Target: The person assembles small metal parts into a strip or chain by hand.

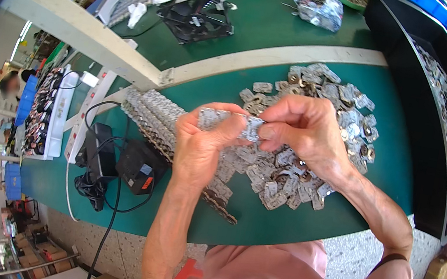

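Note:
Above the green table, my left hand (202,145) is closed around a short row of small grey metal plates (252,129), its thumb pressed across the front. My right hand (312,139) pinches the right end of that row between thumb and fingertips. Whether the plates are joined or only held together, I cannot tell. Beneath and behind both hands spreads a loose pile of similar grey metal pieces (280,187), some with brassy round parts. Long stacked rows of such plates (152,108) lie to the left, running partly behind my left hand.
A black power adapter (101,148) and black box (139,168) with cables sit left of the rows. A black fan (198,17) stands beyond the white frame bar (285,55). At right is a long black bin (443,135) holding metal pieces. A white tray (50,113) is far left.

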Available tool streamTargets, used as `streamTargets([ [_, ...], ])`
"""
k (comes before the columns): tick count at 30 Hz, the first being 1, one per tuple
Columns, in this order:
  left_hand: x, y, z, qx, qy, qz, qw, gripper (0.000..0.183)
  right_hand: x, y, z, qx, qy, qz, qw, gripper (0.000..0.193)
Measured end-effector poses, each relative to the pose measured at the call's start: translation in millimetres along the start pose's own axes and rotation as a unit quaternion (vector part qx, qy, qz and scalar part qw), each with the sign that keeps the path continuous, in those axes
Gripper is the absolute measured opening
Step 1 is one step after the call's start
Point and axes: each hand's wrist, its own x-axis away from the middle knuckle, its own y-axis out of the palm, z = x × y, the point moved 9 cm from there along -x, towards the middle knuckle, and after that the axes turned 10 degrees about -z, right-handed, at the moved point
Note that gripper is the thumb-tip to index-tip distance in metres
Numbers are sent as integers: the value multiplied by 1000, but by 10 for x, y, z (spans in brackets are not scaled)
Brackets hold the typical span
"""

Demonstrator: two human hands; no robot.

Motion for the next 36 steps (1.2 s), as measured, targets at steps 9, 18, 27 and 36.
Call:
streamTargets([
  [9,27,16,-85,7,-13,-23,1000,17,78,-18,32,41,19,75,996,7],
  [18,58,47,-11,-35,28,-19,999,13,57,1,25,29,-8,59,998,7],
  [27,46,84,-2,64,11,-49,997,22,20,61,-115,63,14,48,997,12],
  [36,6,111,31,29,5,-55,998,22,-1,3,4,25,31,-5,999,18],
])
